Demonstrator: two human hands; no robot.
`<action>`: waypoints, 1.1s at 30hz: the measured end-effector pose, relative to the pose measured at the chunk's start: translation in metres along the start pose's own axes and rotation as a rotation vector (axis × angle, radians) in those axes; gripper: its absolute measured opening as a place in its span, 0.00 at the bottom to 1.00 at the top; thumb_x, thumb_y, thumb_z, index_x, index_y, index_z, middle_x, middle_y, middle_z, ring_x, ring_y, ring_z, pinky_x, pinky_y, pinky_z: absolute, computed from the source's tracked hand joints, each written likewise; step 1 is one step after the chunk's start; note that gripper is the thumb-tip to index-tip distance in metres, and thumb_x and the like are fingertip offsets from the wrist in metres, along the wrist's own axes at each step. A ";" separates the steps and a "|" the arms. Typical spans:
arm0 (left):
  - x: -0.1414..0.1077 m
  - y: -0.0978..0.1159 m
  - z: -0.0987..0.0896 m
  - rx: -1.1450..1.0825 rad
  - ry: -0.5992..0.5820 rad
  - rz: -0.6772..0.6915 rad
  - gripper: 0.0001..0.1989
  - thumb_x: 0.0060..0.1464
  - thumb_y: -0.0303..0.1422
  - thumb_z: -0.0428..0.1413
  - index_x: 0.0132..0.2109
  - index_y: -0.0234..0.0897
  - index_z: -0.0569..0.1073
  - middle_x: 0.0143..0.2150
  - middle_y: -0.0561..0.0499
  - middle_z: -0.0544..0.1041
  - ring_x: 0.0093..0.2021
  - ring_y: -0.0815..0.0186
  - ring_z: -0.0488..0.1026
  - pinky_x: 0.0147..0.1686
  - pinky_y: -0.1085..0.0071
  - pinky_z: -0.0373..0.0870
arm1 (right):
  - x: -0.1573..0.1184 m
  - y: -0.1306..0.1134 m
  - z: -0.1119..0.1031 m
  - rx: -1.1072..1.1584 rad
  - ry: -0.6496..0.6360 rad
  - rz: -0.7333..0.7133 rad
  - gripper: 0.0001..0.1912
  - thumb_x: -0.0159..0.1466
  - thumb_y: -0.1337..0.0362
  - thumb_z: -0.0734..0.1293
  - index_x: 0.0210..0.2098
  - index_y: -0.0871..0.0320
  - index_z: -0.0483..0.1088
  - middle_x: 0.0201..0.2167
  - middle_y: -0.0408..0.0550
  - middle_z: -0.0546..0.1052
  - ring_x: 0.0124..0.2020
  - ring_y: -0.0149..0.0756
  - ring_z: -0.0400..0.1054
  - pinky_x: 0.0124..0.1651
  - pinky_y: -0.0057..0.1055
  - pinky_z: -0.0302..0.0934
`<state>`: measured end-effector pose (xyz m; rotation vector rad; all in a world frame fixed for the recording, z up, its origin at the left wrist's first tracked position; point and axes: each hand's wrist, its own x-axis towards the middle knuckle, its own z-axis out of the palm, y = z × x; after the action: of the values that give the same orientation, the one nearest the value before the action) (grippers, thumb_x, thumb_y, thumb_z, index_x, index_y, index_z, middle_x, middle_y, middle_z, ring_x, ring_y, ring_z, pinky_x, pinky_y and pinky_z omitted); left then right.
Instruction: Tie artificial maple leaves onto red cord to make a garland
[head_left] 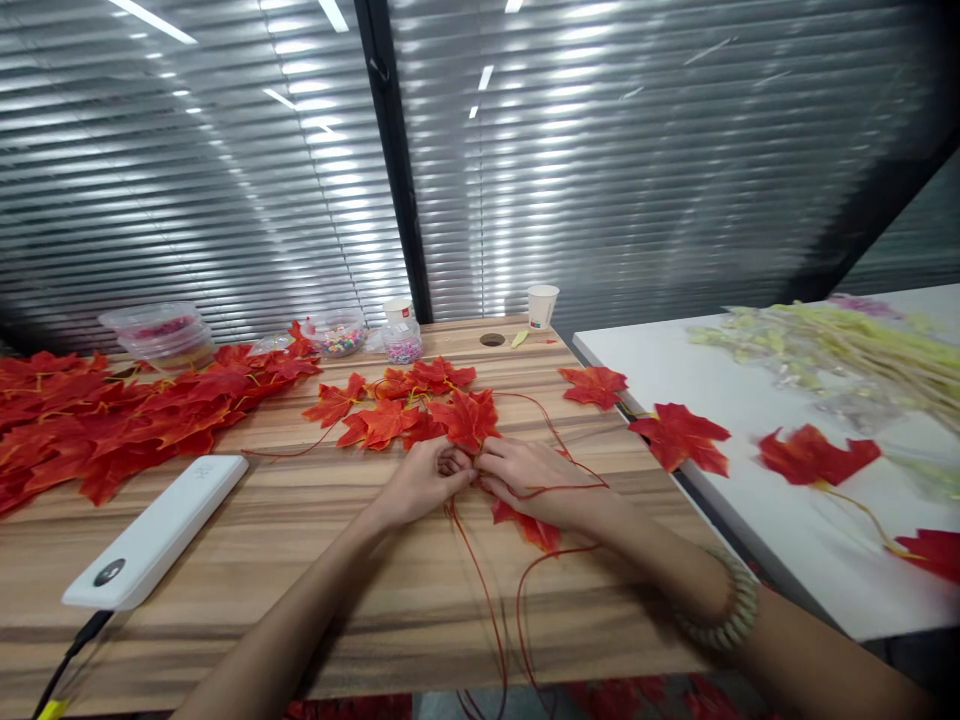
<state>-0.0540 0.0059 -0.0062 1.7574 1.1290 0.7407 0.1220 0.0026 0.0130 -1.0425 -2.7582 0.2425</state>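
Note:
My left hand (425, 478) and my right hand (525, 475) meet over the middle of the wooden table, fingertips pinched together at the base of a red artificial maple leaf (471, 418). A thin red cord (480, 575) hangs from between the fingers toward the front edge. More of it loops over my right wrist and behind the hands. Which part each hand grips, stem or cord, is hidden by the fingers. Several joined red leaves (382, 422) lie just beyond my left hand. Another red leaf (531, 527) sits partly under my right hand.
A large heap of red leaves (150, 420) covers the left, near a white power bank (157, 530) with a black cable. Bead containers (339, 335) and a paper cup (542, 306) stand at the back. Strung leaves (679, 437) reach onto a white table (780, 545) holding yellow stems (862, 350).

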 end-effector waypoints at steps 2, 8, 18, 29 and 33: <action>0.000 0.000 0.000 0.006 -0.001 -0.001 0.10 0.45 0.35 0.56 0.29 0.32 0.67 0.27 0.50 0.72 0.27 0.69 0.69 0.28 0.74 0.65 | 0.000 0.000 -0.001 -0.004 -0.006 0.002 0.12 0.65 0.64 0.55 0.35 0.62 0.68 0.37 0.52 0.70 0.36 0.34 0.64 0.36 0.29 0.56; 0.000 0.001 0.000 0.042 -0.008 0.008 0.08 0.46 0.33 0.55 0.30 0.31 0.68 0.27 0.50 0.72 0.27 0.69 0.69 0.29 0.74 0.66 | 0.000 -0.001 -0.002 -0.017 -0.007 -0.004 0.11 0.64 0.65 0.55 0.35 0.62 0.68 0.37 0.52 0.70 0.36 0.35 0.64 0.35 0.29 0.56; -0.002 0.000 -0.002 0.234 -0.032 0.073 0.05 0.50 0.29 0.52 0.32 0.31 0.69 0.29 0.48 0.74 0.28 0.69 0.70 0.29 0.75 0.67 | 0.000 -0.002 -0.003 -0.026 -0.024 0.001 0.10 0.64 0.66 0.56 0.35 0.62 0.68 0.37 0.52 0.70 0.36 0.35 0.64 0.35 0.29 0.55; -0.003 0.003 -0.003 0.251 -0.034 0.087 0.05 0.50 0.29 0.52 0.32 0.31 0.69 0.29 0.48 0.75 0.28 0.69 0.71 0.29 0.74 0.67 | 0.001 0.000 0.000 -0.036 -0.007 -0.006 0.11 0.64 0.65 0.55 0.35 0.62 0.67 0.36 0.51 0.69 0.35 0.34 0.64 0.34 0.28 0.55; -0.002 0.003 -0.003 0.247 -0.036 0.083 0.05 0.50 0.29 0.52 0.32 0.31 0.69 0.29 0.48 0.75 0.28 0.69 0.71 0.29 0.75 0.67 | 0.000 -0.001 -0.001 -0.022 -0.011 0.003 0.11 0.64 0.65 0.55 0.35 0.62 0.67 0.36 0.51 0.69 0.35 0.34 0.64 0.34 0.28 0.55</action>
<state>-0.0562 0.0048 -0.0027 2.0266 1.1690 0.6363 0.1217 0.0022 0.0142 -1.0532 -2.7759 0.2192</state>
